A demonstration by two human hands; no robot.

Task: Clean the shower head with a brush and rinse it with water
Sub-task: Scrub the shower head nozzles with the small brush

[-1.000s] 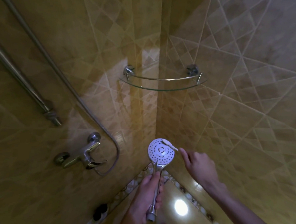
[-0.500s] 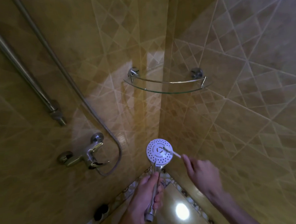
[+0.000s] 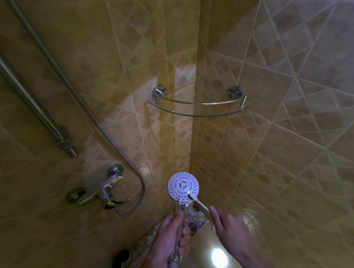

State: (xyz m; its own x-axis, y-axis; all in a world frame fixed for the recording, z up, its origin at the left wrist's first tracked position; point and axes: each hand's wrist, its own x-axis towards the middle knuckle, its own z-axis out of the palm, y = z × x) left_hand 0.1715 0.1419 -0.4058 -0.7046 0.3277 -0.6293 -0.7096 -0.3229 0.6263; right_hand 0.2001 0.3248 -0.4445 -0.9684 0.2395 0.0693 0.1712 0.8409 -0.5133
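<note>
Shower head (image 3: 183, 186) sits low centre of frame, white spray face turned up toward the camera, likely so the nozzles are reachable. Brush (image 3: 197, 200) bristle end touches the lower right edge of the face, handle running down-right. Left hand (image 3: 171, 241) is wrapped round the chrome handle below the head, steadying it. Right hand (image 3: 228, 226) holds the brush handle's far end; exact finger grip is too blurred to call. Scrubbing looks underway, no water running, rinse not yet done. Mixer tap (image 3: 101, 192) on the wall left of centre, hose (image 3: 71, 86) looping down beside it. Glass corner shelf (image 3: 200, 110) above, mid frame. Floor drain (image 3: 193, 225) between the hands.
</note>
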